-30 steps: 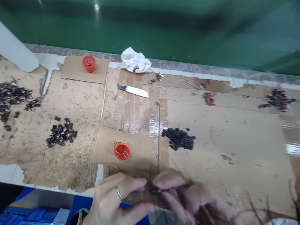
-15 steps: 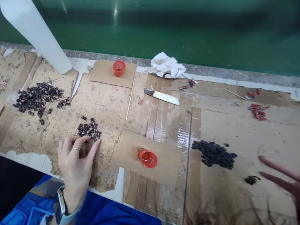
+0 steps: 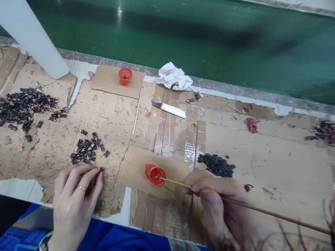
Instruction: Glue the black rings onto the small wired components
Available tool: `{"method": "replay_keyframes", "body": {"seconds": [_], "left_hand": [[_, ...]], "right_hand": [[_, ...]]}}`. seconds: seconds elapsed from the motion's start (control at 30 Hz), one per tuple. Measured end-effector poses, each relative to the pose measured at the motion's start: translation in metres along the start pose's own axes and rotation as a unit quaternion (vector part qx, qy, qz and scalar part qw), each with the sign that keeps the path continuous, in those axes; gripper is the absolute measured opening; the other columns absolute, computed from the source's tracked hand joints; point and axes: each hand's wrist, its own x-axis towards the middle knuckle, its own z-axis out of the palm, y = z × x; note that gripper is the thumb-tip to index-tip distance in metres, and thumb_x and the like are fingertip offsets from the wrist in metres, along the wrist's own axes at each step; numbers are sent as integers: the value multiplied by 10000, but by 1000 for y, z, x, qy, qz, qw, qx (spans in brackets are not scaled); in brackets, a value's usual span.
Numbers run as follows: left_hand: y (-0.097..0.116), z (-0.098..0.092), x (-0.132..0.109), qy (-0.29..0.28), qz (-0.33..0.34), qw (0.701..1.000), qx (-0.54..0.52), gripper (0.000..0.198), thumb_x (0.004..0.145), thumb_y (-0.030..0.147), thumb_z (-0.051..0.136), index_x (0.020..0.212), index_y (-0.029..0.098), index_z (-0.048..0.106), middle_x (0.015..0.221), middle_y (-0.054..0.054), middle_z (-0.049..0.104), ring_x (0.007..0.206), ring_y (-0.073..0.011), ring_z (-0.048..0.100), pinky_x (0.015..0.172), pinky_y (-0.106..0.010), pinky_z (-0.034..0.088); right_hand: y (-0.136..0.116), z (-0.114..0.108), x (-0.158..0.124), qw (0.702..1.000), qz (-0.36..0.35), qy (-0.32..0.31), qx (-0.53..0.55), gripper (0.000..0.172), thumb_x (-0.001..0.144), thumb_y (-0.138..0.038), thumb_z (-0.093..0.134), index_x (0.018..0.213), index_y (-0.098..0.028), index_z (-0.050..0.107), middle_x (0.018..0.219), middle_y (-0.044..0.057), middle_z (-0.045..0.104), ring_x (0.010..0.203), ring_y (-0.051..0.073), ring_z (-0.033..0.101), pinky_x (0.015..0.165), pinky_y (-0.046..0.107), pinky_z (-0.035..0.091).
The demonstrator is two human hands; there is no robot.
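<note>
My left hand (image 3: 77, 200), with a ring on one finger, pinches a small black piece (image 3: 102, 169) between thumb and forefinger. Just beyond it lies a small pile of black pieces with coppery ends (image 3: 85, 150). My right hand (image 3: 220, 202) is closed around a thin wooden stick (image 3: 261, 210). The stick's tip dips into a red cup (image 3: 157, 175) of clear-looking liquid, which stands on a piece of cardboard (image 3: 131, 167). Partly behind my right hand is a heap of flat black pieces (image 3: 217, 165).
At the left is a bigger black pile (image 3: 28, 104). A second red cup (image 3: 125, 76), a loose stick (image 3: 137, 111), a knife with a white handle (image 3: 170, 108) and crumpled tissue (image 3: 174, 76) lie farther back. Red pieces (image 3: 251, 124) sit at the right. A white post (image 3: 39, 42) rises at the upper left.
My left hand has drawn back from the small pile with one black piece. My right hand has come in from the right, and its stick now reaches into the near red cup.
</note>
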Motion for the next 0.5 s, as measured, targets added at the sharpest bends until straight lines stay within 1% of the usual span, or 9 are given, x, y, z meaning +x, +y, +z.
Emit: {"method": "replay_keyframes", "body": {"seconds": [0.07,0.1,0.13,0.2,0.27,0.33,0.4,0.5], "left_hand": [[-2,1,-2,-10,3,999,-37,205,893,124,812,1069,190,732,974,-51,815,864,-213,712,863,-376,577],[-3,2,-1,-14,11,998,-53,218,894,105,808,1084,180,730,983,-53,820,873,-207,721,881,-370,578],[-5,3,0,-18,21,998,-63,227,904,95,795,1107,170,727,994,-56,822,887,-203,726,899,-366,578],[-9,3,4,-37,43,997,-57,235,941,98,752,1166,156,720,1011,-64,813,918,-204,722,916,-361,569],[-12,2,7,-67,77,994,-29,278,983,111,694,1260,137,703,1019,-74,791,923,-210,704,912,-360,558],[-16,1,8,-85,113,990,-5,330,1012,121,643,1341,114,673,1013,-80,767,906,-210,687,878,-351,548],[-18,-1,8,-88,140,986,-1,347,1021,124,623,1366,104,659,1019,-81,758,903,-213,684,852,-351,546],[-23,-3,8,-97,148,984,-7,321,1024,127,617,1339,106,675,1046,-86,762,916,-218,691,845,-355,553]], "right_hand": [[6,-1,4,997,-20,-40,59,228,1046,-188,436,996,-314,620,600,33,648,497,135,676,441,219,555],[7,-1,5,996,-33,-56,65,234,1037,-177,437,1005,-302,632,606,39,655,501,128,678,438,206,551],[8,0,6,996,-40,-57,57,230,1033,-170,443,989,-289,635,605,39,651,498,123,670,433,206,545],[6,4,7,998,-49,-43,26,217,1030,-154,469,931,-264,628,591,30,623,482,119,635,421,222,527],[3,11,6,999,-49,-12,-8,221,1033,-139,492,883,-252,609,588,19,597,478,117,598,414,240,502],[0,17,4,998,-50,2,-23,239,1047,-138,490,868,-257,594,591,7,586,476,117,572,416,248,479],[0,22,2,999,-47,0,-24,266,1091,-183,448,872,-263,578,614,-1,586,490,122,559,436,256,469],[1,23,-2,999,-28,-5,-30,315,1142,-272,390,874,-253,556,662,-15,574,533,124,542,485,261,468]]}}
